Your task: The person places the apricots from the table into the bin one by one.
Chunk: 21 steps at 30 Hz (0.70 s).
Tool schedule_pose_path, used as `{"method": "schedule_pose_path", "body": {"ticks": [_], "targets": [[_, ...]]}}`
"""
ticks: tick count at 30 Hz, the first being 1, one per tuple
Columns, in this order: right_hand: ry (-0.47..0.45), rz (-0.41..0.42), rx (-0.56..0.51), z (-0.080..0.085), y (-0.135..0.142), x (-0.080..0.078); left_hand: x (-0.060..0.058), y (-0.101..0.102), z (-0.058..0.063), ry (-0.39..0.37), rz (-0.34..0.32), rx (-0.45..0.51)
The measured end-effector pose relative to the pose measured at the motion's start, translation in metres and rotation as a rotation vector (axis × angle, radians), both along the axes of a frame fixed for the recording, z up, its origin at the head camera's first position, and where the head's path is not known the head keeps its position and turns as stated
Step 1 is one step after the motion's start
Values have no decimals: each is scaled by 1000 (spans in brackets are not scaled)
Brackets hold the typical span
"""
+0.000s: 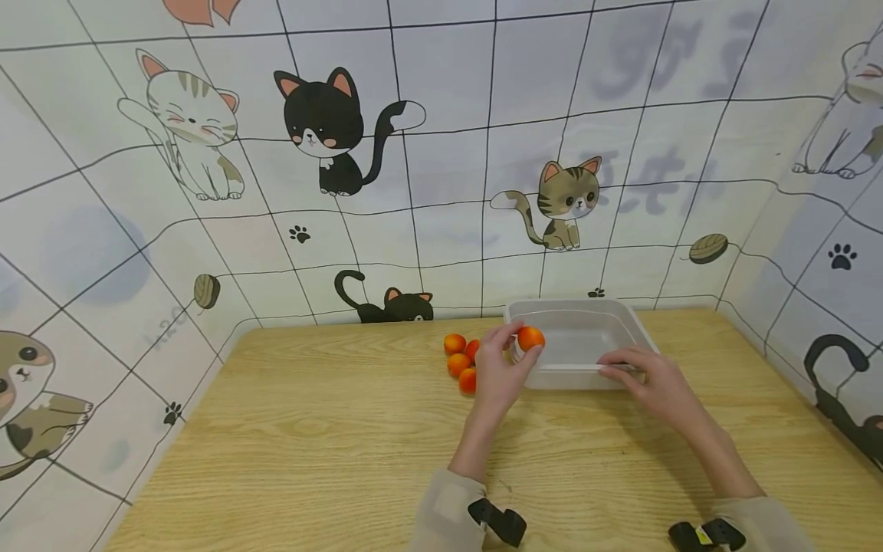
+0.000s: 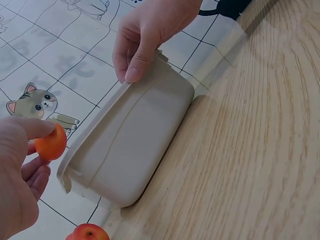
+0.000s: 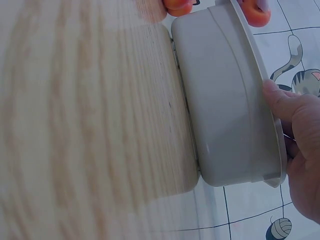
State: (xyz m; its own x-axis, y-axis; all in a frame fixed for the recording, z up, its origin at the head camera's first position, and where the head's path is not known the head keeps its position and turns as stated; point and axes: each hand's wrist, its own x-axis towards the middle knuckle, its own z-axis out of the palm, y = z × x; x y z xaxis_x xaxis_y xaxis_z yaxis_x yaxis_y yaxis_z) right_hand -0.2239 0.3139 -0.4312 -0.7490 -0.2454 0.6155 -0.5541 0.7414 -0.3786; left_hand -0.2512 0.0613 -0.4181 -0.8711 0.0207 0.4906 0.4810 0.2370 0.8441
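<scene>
Between thumb and fingers, my left hand [image 1: 502, 368] pinches a small orange-red round fruit [image 1: 530, 338] at the left edge of a white plastic bin [image 1: 572, 377]. In the left wrist view that fruit [image 2: 51, 142] is level with the bin's rim. My right hand [image 1: 651, 377] grips the near rim of the bin toward its right side, thumb outside and fingers over the edge, as the right wrist view shows. Several more of the same fruits [image 1: 458, 365] lie on the table just left of the bin, partly hidden behind my left hand.
The bin stands at the back of a light wooden table [image 1: 331, 429]. Behind it rises a wall covering [image 1: 448, 169] with cartoon cats and a grid, which also runs along both sides. A black strapped device [image 1: 498, 523] sits on each wrist.
</scene>
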Motion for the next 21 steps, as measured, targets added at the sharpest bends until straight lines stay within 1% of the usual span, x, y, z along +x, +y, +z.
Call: {"method": "schedule_pose_path", "body": {"ticks": [11, 21], "targets": [[2, -2, -6, 0, 0, -1, 0, -1, -1, 5, -6, -10], [-6, -22, 2, 0, 0, 1, -1, -5, 0, -11, -10, 15]]}}
